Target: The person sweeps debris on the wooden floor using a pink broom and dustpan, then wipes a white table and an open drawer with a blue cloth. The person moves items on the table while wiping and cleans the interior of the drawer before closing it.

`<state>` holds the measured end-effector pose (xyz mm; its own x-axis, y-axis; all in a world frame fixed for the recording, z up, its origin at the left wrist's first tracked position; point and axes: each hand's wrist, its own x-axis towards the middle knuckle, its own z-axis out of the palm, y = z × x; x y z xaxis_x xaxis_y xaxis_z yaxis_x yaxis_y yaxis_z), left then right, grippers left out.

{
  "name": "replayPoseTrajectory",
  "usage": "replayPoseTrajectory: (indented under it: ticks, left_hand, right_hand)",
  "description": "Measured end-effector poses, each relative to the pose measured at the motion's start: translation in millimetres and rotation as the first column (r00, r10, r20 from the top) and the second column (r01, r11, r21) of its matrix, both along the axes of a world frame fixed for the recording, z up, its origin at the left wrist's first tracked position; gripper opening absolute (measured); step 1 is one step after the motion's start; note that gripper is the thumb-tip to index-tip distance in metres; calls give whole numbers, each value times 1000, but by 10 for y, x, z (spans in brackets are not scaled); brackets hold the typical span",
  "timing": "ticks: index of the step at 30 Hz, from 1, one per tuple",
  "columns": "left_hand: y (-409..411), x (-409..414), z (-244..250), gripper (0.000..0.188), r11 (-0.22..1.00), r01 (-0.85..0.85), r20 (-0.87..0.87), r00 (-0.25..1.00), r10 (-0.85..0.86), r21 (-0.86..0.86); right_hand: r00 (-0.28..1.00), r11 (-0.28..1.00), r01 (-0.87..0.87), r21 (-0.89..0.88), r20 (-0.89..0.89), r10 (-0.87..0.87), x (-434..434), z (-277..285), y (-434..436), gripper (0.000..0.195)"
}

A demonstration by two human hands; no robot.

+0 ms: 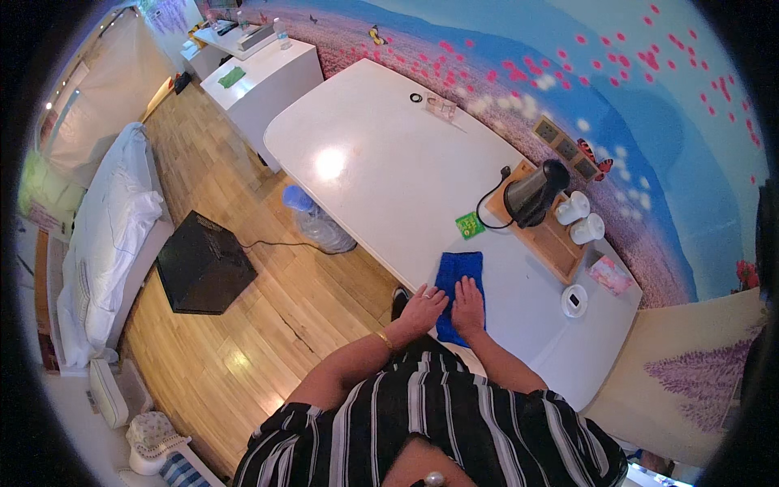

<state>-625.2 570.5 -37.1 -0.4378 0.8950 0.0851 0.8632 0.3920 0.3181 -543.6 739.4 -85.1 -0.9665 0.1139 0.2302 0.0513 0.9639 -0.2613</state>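
Note:
A folded blue cloth lies flat on the white table, near the edge by my body. My left hand rests on the cloth's left side, a ring on one finger. On the right part of the same cloth lies my right hand, palm down with its fingers stretched out. Neither hand grips the cloth; both only press or rest on it. A green packet lies just beyond the cloth.
A dark electric kettle and two white cups stand at a wooden tray. Nearby are a tissue box and a round white device. A large water bottle and a black box are on the floor.

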Motion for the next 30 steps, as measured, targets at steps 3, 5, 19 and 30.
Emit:
replayPoseTrajectory:
  ticks: [3, 5, 19, 30]
  left_hand:
    - [-97, -287, 26, 36, 972, -109, -7, 994, 110, -207]
    - [-237, -546, 69, 31, 967, -216, -18, 976, 216, -138]
    - [56, -1786, -186, 53, 976, -210, 4, 978, 211, -50]
    - [-54, -2829, -232, 58, 931, -363, -41, 931, 362, -45]
  right_hand:
    - [998, 998, -67, -9, 0, 67, -441, -34, -203, 55]
    - [994, 994, -109, 19, 13, 109, -796, 38, -343, 54]
    - [1000, 989, 15, -144, 5, -14, -2351, 101, -186, 44]
    - [957, 959, 284, 15, 56, -285, -3279, 66, 566, 51]
